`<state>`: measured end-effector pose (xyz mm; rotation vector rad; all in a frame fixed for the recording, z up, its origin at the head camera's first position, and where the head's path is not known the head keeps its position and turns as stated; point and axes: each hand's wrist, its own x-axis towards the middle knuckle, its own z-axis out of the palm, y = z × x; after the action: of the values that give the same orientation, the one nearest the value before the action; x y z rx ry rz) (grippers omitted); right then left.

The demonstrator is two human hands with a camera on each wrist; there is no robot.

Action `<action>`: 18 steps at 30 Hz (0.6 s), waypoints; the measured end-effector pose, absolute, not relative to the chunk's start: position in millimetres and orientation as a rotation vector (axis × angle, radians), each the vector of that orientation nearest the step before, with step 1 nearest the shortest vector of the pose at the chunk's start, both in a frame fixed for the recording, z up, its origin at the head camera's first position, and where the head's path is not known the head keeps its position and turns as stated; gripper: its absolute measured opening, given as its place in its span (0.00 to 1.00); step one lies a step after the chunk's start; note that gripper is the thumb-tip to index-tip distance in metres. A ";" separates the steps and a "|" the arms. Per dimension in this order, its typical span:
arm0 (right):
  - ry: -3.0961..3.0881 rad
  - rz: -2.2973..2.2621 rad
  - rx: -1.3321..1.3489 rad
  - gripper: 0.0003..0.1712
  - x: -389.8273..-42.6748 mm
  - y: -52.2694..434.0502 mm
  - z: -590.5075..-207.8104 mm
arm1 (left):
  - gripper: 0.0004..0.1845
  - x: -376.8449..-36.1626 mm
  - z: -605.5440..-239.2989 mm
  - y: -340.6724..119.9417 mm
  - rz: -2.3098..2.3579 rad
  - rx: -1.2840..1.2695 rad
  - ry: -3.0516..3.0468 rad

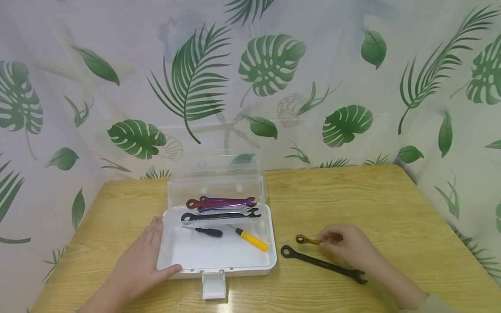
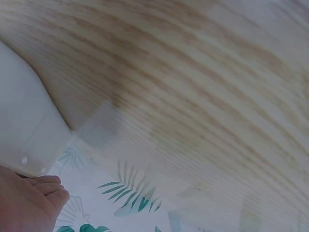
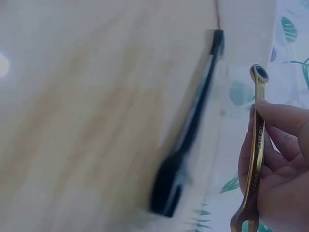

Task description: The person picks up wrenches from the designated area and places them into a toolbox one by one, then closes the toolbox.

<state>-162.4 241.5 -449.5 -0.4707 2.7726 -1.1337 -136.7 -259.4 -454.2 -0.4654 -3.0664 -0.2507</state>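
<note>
The small gold-coloured metal combination wrench (image 3: 256, 145), with a ring end, an open-jaw end and faint lettering along its slim shaft, is pinched along the shaft by the fingers (image 3: 277, 118) of the right hand (image 1: 346, 248) just above the pale wooden surface (image 1: 391, 204), right of the open white plastic toolbox (image 1: 270, 261); in the head view only its ring end shows past the hand. Just beside it a long black metal wrench (image 1: 322, 264) lies on the surface, blurred in the right wrist view. The left hand (image 1: 137, 265) rests flat with straight fingers against the toolbox's left front corner, and the left wrist view shows only a cut-off edge of that hand and the box wall.
</note>
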 end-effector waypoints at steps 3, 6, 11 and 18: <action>2.787 -1.115 -0.473 0.05 -165.1 234.8 -442.2 | 0.67 -136.6 -454.0 -259.2 -0.247 -0.469 -3.060; 2.791 -1.112 -0.474 0.05 -168.7 227.7 -435.0 | 0.67 -136.2 -453.6 -258.8 -0.247 -0.470 -3.057; 2.805 -1.111 -0.524 0.04 -176.4 218.0 -425.7 | 0.67 -136.0 -454.2 -258.8 -0.248 -0.474 -3.051; 2.823 -1.095 -0.579 0.04 -185.8 203.2 -413.1 | 0.68 -137.3 -455.8 -259.4 -0.244 -0.461 -3.062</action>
<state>-185.8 203.2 -413.1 -0.5795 2.8226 -1.0953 -137.3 -259.4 -455.8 -0.4606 -3.0618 -0.2436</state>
